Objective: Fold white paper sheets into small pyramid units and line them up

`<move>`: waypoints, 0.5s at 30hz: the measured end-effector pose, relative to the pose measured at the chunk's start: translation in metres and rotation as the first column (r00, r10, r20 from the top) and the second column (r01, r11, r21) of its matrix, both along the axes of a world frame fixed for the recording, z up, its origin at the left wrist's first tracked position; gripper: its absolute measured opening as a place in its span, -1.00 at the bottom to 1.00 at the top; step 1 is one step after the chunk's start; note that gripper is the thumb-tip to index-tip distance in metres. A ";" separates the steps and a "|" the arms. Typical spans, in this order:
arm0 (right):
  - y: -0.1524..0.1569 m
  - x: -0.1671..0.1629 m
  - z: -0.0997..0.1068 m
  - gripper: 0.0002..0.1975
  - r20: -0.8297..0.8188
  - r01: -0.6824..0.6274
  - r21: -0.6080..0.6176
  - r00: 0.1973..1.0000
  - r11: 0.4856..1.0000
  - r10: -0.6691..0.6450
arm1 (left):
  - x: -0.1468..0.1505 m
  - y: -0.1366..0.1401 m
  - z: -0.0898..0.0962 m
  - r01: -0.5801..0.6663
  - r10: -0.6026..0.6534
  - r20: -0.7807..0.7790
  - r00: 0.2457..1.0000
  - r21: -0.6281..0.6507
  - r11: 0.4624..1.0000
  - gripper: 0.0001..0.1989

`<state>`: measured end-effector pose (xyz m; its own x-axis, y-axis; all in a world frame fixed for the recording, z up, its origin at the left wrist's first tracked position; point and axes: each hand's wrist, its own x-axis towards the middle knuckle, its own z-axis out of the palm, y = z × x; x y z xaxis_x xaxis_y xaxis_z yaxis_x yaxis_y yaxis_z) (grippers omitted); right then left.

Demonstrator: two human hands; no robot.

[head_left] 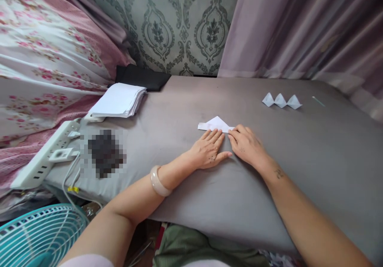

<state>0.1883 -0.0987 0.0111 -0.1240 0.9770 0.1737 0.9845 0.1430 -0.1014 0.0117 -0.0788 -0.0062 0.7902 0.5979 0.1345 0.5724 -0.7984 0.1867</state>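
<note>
A folded white paper (pixel 217 123) lies on the grey-covered surface, with a pointed peak at the far side and a flat strip along its near edge. My left hand (pixel 208 149) rests flat, fingers stretched, their tips on the strip's near edge; a pale bangle circles that wrist. At the paper's right end, my right hand (pixel 245 142) has its fingers curled in and closed on the strip, partly covering it. Farther right stand three small folded paper shapes (pixel 280 100) in a row.
A thin green stick (pixel 318 101) lies at the far right. On the left are a stack of white paper (pixel 119 99), a black folded item (pixel 143 77), a white power strip (pixel 49 153) with plugs and cables, and a pixelated dark object (pixel 106 153). A turquoise fan (pixel 42 237) stands at lower left.
</note>
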 end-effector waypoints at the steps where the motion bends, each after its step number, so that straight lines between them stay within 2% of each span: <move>1: 0.000 0.000 0.000 -0.69 0.009 -0.001 0.001 1.000 1.000 0.001 | 0.000 0.000 0.000 -0.012 0.012 -0.016 1.000 -0.023 1.000 -0.17; 4: -0.001 -0.001 0.000 -0.69 0.045 -0.002 0.010 0.999 1.000 0.001 | -0.002 0.002 0.001 -0.034 0.032 -0.034 0.999 -0.052 0.998 -0.13; 8: -0.002 -0.004 0.003 -0.69 0.089 0.005 0.015 0.996 1.000 -0.006 | -0.002 0.000 0.004 -0.086 0.085 -0.041 0.996 -0.027 0.996 -0.10; 15: -0.003 -0.004 0.008 -0.70 0.087 0.000 -0.005 0.996 1.000 0.000 | -0.003 -0.003 0.007 -0.254 0.255 -0.085 0.963 0.029 0.967 -0.07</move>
